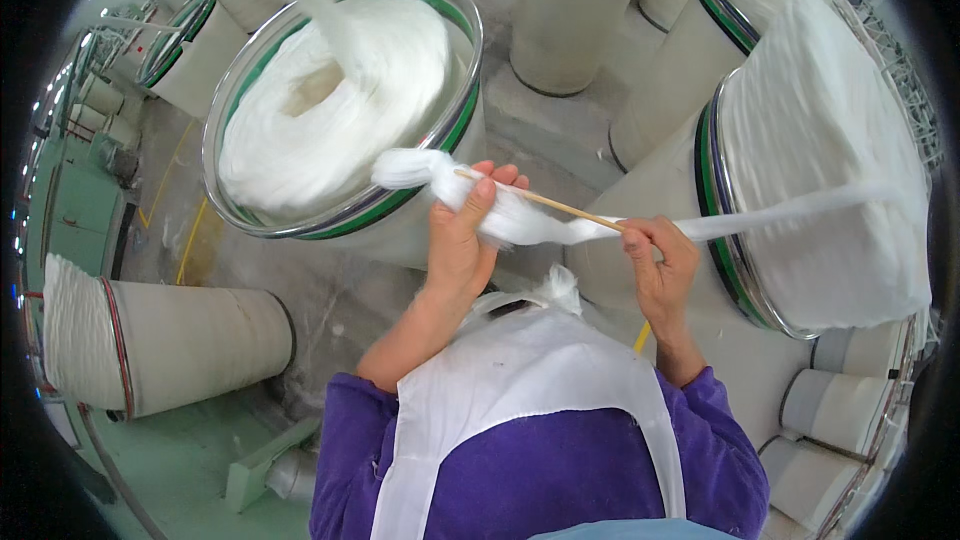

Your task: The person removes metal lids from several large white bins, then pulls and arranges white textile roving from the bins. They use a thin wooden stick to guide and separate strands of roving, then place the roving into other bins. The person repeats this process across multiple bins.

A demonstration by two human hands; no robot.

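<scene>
Mid-frame, I had the left hand (465,235) gripping white fibre (525,225), the right hand (662,258) pinching a thin stick (560,207)! Big cans (400,237) crowded the grey floor (505,135), upper left and right.

From my end I count two bare hands, a left hand (462,232) and a right hand (665,265), one thin wooden stick (555,203) and two long white strands, one strand at the hands (525,223) and one strand at upper left (335,28). I count one white apron (520,370) with two straps (405,490) and two purple sleeves (355,440). Five cans show green bands: two large ones nearest the hands (390,247), one at upper right (670,60), one at top centre (570,15), one at upper left (205,70). One can has a red band (200,340). Three pale cans (835,410) line the lower right; those farther back overlap too much for me to total.
</scene>
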